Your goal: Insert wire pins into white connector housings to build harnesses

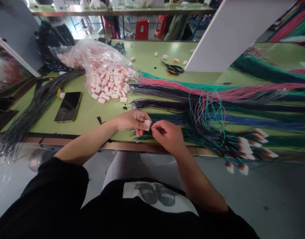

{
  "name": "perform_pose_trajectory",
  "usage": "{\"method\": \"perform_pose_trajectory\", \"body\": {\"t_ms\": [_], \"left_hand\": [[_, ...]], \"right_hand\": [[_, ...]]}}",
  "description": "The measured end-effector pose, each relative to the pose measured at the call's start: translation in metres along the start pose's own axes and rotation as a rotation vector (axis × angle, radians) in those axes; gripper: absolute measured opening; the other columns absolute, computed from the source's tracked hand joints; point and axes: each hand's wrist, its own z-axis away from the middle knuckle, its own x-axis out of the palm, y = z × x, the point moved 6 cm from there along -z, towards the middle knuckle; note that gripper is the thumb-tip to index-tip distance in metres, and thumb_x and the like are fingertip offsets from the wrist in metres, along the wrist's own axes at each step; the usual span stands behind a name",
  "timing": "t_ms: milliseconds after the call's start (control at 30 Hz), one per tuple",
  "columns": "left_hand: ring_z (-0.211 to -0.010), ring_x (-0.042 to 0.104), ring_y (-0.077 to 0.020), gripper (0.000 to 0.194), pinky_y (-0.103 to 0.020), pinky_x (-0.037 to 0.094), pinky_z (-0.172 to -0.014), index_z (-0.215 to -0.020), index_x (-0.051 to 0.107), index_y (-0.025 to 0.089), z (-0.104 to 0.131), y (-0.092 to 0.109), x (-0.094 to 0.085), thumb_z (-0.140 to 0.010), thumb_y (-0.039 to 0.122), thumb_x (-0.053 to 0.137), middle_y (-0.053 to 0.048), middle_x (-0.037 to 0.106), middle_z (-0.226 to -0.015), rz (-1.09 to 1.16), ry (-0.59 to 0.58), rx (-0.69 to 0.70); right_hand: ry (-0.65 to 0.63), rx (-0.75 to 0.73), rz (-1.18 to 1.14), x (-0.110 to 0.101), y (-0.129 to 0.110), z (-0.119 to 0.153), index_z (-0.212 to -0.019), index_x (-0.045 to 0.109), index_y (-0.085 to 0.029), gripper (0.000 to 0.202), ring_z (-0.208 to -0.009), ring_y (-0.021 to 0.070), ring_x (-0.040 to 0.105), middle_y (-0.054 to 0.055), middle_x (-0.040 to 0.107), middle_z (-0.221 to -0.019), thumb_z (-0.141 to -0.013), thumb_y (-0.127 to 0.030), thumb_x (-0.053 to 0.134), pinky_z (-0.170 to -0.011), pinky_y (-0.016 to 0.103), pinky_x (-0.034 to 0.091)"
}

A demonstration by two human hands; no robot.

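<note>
My left hand (131,120) is closed on a small white connector housing (148,124), pinched between thumb and fingers above the table's front edge. Just to its right, my right hand (169,133) is closed in a pinch, with its fingertips beside the housing. Whatever lies in that pinch is too small to make out. Bundles of wires run along the table behind and beside this hand: dark green wires (164,119), dark purple wires (158,104) and pink wires (167,83). A pile of white and orange connector housings (111,83) spills from a clear plastic bag (92,53).
Wired connectors (244,146) hang over the front edge at right. A phone (68,107) and grey wires (35,106) lie at left. Black scissors (173,68) lie toward the back, near a white panel (217,36). Red stools (142,29) stand beyond the table.
</note>
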Motion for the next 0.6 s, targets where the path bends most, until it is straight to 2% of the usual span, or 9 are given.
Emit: {"method": "perform_pose_trajectory", "body": {"t_ms": [133,267,300,400,500,600], "left_hand": [[-0.05,0.056,-0.0048,0.036,-0.015,0.046,-0.047,-0.087,0.058,0.01,-0.001,-0.003,-0.003,-0.065,0.03,0.079,0.002,0.064,-0.064,-0.025,-0.003,0.014],[-0.052,0.058,-0.0065,0.035,-0.016,0.048,-0.05,-0.086,0.059,0.011,0.001,-0.006,0.0,-0.067,0.033,0.078,0.0,0.065,-0.066,-0.101,-0.116,-0.058],[-0.053,0.059,-0.0073,0.034,-0.017,0.048,-0.051,-0.086,0.06,0.011,0.002,-0.006,0.002,-0.067,0.033,0.078,0.0,0.066,-0.067,-0.128,-0.159,-0.082],[-0.054,0.061,-0.0092,0.031,-0.018,0.047,-0.051,-0.084,0.061,0.012,0.005,-0.008,0.006,-0.068,0.032,0.078,-0.001,0.066,-0.066,-0.207,-0.243,-0.152],[-0.053,0.061,-0.0097,0.029,-0.019,0.046,-0.051,-0.082,0.062,0.013,0.006,-0.01,0.006,-0.067,0.031,0.077,0.0,0.065,-0.065,-0.251,-0.26,-0.199],[-0.053,0.062,-0.0097,0.026,-0.019,0.045,-0.052,-0.082,0.061,0.013,0.006,-0.008,0.007,-0.069,0.029,0.076,0.0,0.066,-0.066,-0.262,-0.27,-0.191]], "right_hand": [[-0.025,-0.014,0.053,0.005,0.0,0.002,-0.07,0.064,-0.019,0.016,-0.062,0.0127,0.056,0.002,0.067,-0.068,-0.077,-0.021,0.05,-0.061,0.024,0.04],[-0.256,-0.004,-0.031,-0.001,0.013,-0.007,-0.076,0.068,-0.02,0.02,-0.066,0.014,0.06,0.001,0.07,-0.073,-0.082,-0.025,0.05,-0.062,0.025,0.043],[-0.25,-0.004,-0.008,-0.009,0.02,-0.013,-0.078,0.069,-0.02,0.02,-0.069,0.015,0.062,0.002,0.071,-0.077,-0.083,-0.025,0.05,-0.064,0.026,0.044],[-0.075,0.003,0.231,-0.034,0.046,-0.034,-0.083,0.069,-0.021,0.017,-0.081,0.0191,0.062,0.005,0.07,-0.088,-0.08,-0.018,0.053,-0.072,0.031,0.045],[-0.141,0.003,0.437,-0.029,0.066,-0.047,-0.082,0.069,-0.02,0.015,-0.082,0.0213,0.06,0.007,0.068,-0.086,-0.074,-0.014,0.058,-0.072,0.033,0.045],[-0.145,0.025,0.458,-0.022,0.068,-0.048,-0.083,0.069,-0.018,0.015,-0.079,0.0197,0.059,0.008,0.066,-0.087,-0.076,-0.013,0.056,-0.071,0.031,0.044]]}}
